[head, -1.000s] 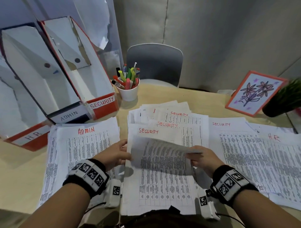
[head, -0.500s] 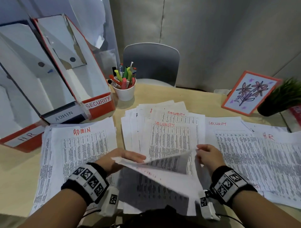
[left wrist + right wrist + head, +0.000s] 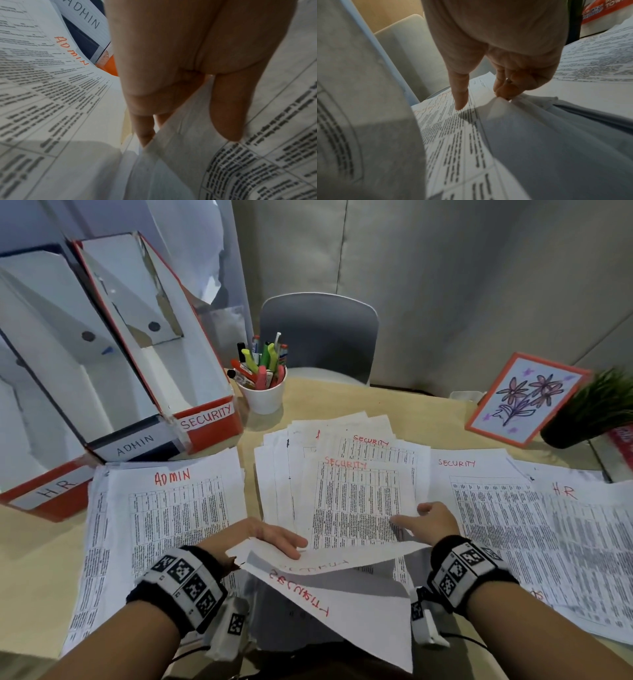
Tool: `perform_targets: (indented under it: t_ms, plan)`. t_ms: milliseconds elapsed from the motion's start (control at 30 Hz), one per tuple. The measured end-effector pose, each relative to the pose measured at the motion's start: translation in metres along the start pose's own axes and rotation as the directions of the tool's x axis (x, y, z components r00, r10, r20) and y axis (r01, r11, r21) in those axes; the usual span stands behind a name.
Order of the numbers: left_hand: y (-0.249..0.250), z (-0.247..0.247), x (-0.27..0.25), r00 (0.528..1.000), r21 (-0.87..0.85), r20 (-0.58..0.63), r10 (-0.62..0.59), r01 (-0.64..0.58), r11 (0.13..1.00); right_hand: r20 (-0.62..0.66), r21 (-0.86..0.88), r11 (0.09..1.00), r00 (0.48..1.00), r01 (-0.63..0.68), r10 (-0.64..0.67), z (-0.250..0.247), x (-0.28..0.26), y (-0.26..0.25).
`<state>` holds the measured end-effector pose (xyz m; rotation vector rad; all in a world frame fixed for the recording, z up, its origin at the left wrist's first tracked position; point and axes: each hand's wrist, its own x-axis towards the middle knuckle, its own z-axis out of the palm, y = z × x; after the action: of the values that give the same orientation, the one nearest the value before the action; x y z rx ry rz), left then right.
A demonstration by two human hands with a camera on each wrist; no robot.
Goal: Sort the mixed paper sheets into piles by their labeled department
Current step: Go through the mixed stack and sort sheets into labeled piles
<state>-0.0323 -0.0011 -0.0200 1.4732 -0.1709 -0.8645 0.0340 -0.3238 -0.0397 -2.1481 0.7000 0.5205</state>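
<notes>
Gripping one flipped SECURITY sheet over the middle stack: left hand fingers, right hand pinching.

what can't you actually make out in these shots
- Flipped sheet: its printed face, head view; it is turned over, only mirrored red lettering shows.
- Middle stack: labels of lower sheets, covered by top pages.
- Table text: too small or blurred, every view.
- HR file box: cut off by the left edge, head view.

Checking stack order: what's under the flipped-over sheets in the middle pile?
Under the flipped-over sheets lies a SECURITY-labelled sheet, fanned over another SECURITY sheet. Lower sheets' labels are covered.
</notes>
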Motion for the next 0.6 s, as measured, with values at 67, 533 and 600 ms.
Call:
perform_targets:
  t_ms: [67,533,600]
  plan:
    - [-0.001,0.0,0.0,1.0,-0.004,-0.009,0.012,-0.012,1.0,0.005,0.019,1.0,1.0,0.016,-0.016,0.001,-0.001,-0.002]
    - [-0.006,0.009,0.005,0.936,-0.094,-0.35,-0.02,-0.014,0.995,0.261,0.566,0.824,0.943,0.024,-0.207,-0.012,-0.042,0.0]
    - [-0.005,0.009,0.008,0.886,-0.155,-0.462,-0.038,-0.039,0.987,0.323,0.529,0.849,0.925,-0.003,-0.199,-0.014,-0.041,0.001]
